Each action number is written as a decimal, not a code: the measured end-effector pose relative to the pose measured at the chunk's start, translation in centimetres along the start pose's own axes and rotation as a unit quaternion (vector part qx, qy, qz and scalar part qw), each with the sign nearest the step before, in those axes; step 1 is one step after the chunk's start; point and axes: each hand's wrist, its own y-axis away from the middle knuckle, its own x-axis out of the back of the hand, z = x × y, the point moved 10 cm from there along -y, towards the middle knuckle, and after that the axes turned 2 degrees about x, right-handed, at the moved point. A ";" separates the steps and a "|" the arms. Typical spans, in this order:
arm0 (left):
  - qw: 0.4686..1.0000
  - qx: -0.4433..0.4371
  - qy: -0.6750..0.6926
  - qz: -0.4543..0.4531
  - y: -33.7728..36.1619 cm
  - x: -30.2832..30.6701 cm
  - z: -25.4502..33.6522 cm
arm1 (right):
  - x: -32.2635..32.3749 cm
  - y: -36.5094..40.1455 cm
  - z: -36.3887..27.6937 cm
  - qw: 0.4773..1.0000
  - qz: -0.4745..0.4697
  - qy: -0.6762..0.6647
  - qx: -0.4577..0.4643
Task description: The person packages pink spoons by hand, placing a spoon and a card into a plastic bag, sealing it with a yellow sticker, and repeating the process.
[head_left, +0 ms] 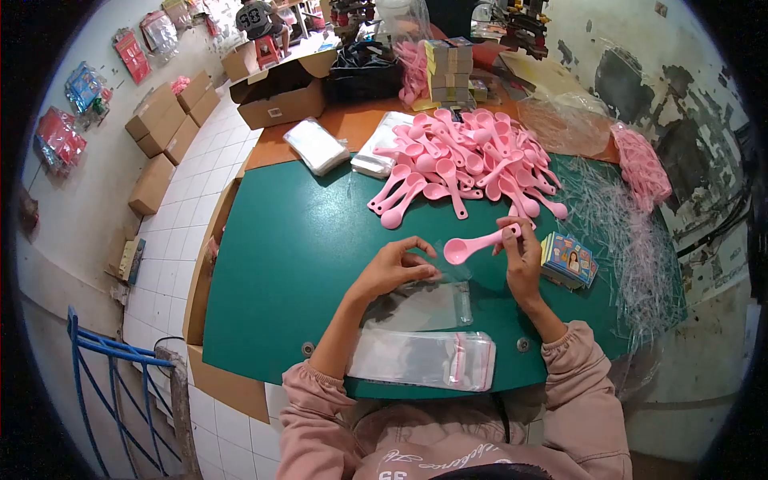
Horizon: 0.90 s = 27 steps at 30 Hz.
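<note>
My right hand (522, 260) is closed on the handle of a pink spoon (462, 250), whose bowl points left. To the left, my left hand (394, 268) has its fingers curled and pinched at the edge of a clear plastic bag (428, 306). A stack of clear bags (424, 358) lies below it near the table's front edge. Beyond both hands a large heap of pink spoons (456, 156) covers part of the green table (280, 264). Just right of my right hand sits a small stack of printed cards (569, 260).
Packs of clear bags (318, 146) lie at the back left, beside an open cardboard box (280, 100). Plastic strips (632, 248) and a bagged pink bundle (640, 168) are at the right. Grey stacks (450, 72) stand behind the spoons. A person (260, 20) sits far away.
</note>
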 end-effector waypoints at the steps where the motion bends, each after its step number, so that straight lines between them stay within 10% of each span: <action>1: 1.000 0.011 0.023 0.008 0.0 0.2 -0.2 | -0.1 0.0 -0.3 1.000 -0.006 0.015 0.010; 18: 0.999 -0.025 -0.020 0.024 -0.1 -1.3 0.6 | -3.6 0.9 0.1 0.991 -0.117 -0.043 -0.042; 20: 0.989 0.141 -0.028 -0.040 -0.1 -1.8 -2.4 | -3.0 0.5 0.1 0.994 -0.079 -0.065 -0.035; 27: 0.992 0.016 0.123 -0.036 -0.6 -3.3 4.4 | -4.1 0.7 -4.3 0.985 -0.153 0.031 0.074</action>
